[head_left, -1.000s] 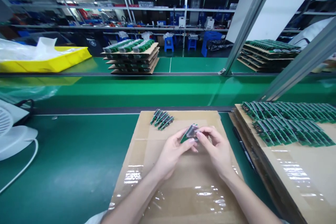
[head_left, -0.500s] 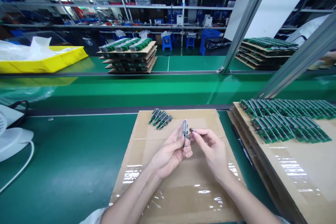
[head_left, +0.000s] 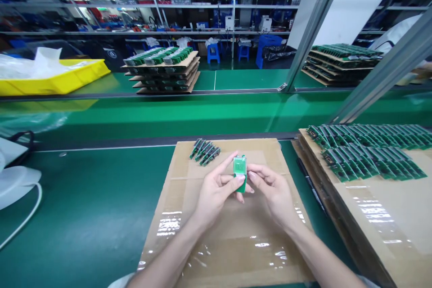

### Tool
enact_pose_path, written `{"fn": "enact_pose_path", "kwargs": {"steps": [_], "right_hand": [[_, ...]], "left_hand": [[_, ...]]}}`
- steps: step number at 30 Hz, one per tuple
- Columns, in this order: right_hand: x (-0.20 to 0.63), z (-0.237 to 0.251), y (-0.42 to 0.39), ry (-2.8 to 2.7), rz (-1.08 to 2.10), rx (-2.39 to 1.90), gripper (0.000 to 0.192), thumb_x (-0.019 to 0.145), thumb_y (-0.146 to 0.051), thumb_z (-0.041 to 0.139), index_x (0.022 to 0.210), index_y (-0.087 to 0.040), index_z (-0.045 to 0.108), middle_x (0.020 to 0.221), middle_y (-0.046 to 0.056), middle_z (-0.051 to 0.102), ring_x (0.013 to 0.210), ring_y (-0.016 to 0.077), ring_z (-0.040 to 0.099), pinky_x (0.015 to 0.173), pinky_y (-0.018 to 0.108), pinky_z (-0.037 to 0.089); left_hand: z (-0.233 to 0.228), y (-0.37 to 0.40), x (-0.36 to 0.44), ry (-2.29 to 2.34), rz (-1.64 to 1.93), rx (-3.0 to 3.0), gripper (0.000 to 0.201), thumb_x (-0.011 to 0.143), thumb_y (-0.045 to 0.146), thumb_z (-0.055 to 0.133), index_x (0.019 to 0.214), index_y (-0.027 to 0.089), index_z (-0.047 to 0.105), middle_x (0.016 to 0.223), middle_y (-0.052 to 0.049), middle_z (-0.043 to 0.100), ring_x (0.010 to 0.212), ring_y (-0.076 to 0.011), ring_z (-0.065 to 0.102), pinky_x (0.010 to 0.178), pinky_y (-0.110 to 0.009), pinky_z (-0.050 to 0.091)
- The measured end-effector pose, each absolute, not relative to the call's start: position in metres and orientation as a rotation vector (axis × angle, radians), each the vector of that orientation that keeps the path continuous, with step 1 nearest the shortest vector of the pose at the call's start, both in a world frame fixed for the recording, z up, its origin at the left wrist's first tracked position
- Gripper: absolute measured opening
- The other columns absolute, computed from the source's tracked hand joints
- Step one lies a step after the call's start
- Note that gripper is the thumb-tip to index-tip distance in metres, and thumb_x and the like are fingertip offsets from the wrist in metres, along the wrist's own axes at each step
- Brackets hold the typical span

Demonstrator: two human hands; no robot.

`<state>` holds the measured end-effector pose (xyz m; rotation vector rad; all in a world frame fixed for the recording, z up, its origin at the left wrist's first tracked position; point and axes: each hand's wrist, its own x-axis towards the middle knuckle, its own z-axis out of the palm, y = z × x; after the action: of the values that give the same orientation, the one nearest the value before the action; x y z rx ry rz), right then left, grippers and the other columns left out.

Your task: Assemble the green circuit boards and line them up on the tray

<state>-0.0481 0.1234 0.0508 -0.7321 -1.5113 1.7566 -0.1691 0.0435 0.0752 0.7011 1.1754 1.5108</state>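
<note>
My left hand grips a small green circuit board upright, thumb on its front and fingers behind. A square display on the board's upper half faces me and shows faint dark marks like digits. Close against the board's right edge is my right hand, thumb and forefinger pinched together. Whatever lies between those fingertips is hidden. Both hands are over a taped cardboard sheet. Beyond them, several similar boards lean in a small group near the sheet's far edge.
At right, rows of circuit boards stand on stacked cardboard, with a black pen alongside. Stacked board layers and a yellow tray stand across the green channel. A white device with a cable is at left.
The board has turned from edge-on so its display faces me. My right hand has moved in against it; the small dark disc seen in its fingers is no longer visible.
</note>
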Motion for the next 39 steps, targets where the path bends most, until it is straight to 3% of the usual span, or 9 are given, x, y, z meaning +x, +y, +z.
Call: {"fn": "enact_pose_path", "kwargs": {"steps": [3,7,15,18,22,26,29,31,39], "right_hand": [[-0.048,0.056,0.123,-1.399,1.977,-0.702,0.027,0.076,-0.041,0.065,0.094,-0.021,0.072,0.066,0.001,0.067,0.060,0.0148,0.058,0.067,0.030,0.050],[-0.047,0.066,0.120,-1.336,2.086,-0.696,0.030,0.075,-0.042,0.066,0.096,-0.020,0.072,0.069,0.003,0.065,0.059,0.0140,0.053,0.061,0.027,0.047],[-0.050,0.062,0.120,-1.204,2.177,-0.664,0.026,0.075,-0.038,0.068,0.093,-0.019,0.072,0.060,0.000,0.059,0.052,0.0115,0.049,0.053,0.024,0.044],[-0.049,0.058,0.121,-1.279,2.061,-0.715,0.025,0.073,-0.040,0.069,0.087,-0.019,0.072,0.064,0.001,0.063,0.057,0.0132,0.054,0.058,0.026,0.048],[-0.047,0.056,0.121,-1.539,1.611,-0.783,0.018,0.078,-0.038,0.064,0.082,-0.022,0.070,0.082,0.004,0.071,0.078,0.0184,0.064,0.074,0.030,0.051],[-0.046,0.053,0.127,-1.570,1.214,-0.851,0.017,0.084,-0.037,0.058,0.089,-0.022,0.065,0.091,0.005,0.071,0.086,0.0199,0.066,0.080,0.033,0.051],[-0.047,0.049,0.136,-1.364,1.153,-0.945,0.022,0.086,-0.038,0.054,0.094,-0.020,0.062,0.090,0.006,0.069,0.084,0.0195,0.067,0.076,0.034,0.053],[-0.048,0.047,0.142,-1.297,1.129,-0.993,0.024,0.085,-0.039,0.054,0.094,-0.018,0.061,0.088,0.006,0.068,0.081,0.0192,0.066,0.074,0.033,0.053],[-0.048,0.037,0.145,-1.376,1.196,-1.046,0.028,0.083,-0.044,0.055,0.091,-0.019,0.064,0.092,0.007,0.070,0.085,0.0204,0.066,0.080,0.035,0.052]], "left_hand": [[0.082,0.040,-0.164,1.306,1.528,0.704,0.074,0.076,0.026,0.069,0.141,0.016,0.034,0.057,0.000,0.068,0.068,-0.0187,0.067,0.072,-0.030,0.052],[0.084,0.037,-0.159,1.363,1.558,0.681,0.071,0.074,0.026,0.070,0.138,0.019,0.041,0.064,0.000,0.071,0.068,-0.0183,0.067,0.066,-0.028,0.055],[0.080,0.038,-0.160,1.347,1.532,0.695,0.070,0.075,0.025,0.069,0.138,0.022,0.040,0.068,0.000,0.072,0.064,-0.0152,0.064,0.065,-0.027,0.056],[0.076,0.040,-0.159,1.363,1.536,0.733,0.062,0.076,0.027,0.067,0.135,0.025,0.046,0.079,0.000,0.072,0.074,-0.0161,0.064,0.069,-0.028,0.056],[0.070,0.042,-0.160,1.429,1.576,0.821,0.050,0.079,0.025,0.063,0.128,0.031,0.053,0.108,-0.001,0.068,0.085,-0.0167,0.062,0.070,-0.027,0.056],[0.066,0.042,-0.167,1.753,1.601,0.982,0.054,0.078,0.021,0.064,0.130,0.030,0.049,0.085,0.002,0.069,0.076,-0.0158,0.062,0.071,-0.028,0.051],[0.060,0.043,-0.170,2.007,1.445,1.346,0.024,0.074,0.020,0.070,0.096,0.026,0.068,0.074,0.002,0.068,0.073,-0.0169,0.057,0.071,-0.029,0.045],[0.055,0.044,-0.171,2.065,1.345,1.628,0.008,0.073,0.019,0.071,0.077,0.025,0.071,0.072,0.001,0.069,0.075,-0.0195,0.052,0.071,-0.032,0.042],[0.042,0.045,-0.169,2.286,1.015,1.920,0.007,0.075,0.018,0.069,0.078,0.024,0.067,0.074,-0.003,0.063,0.086,-0.0250,0.043,0.077,-0.039,0.036]]}}
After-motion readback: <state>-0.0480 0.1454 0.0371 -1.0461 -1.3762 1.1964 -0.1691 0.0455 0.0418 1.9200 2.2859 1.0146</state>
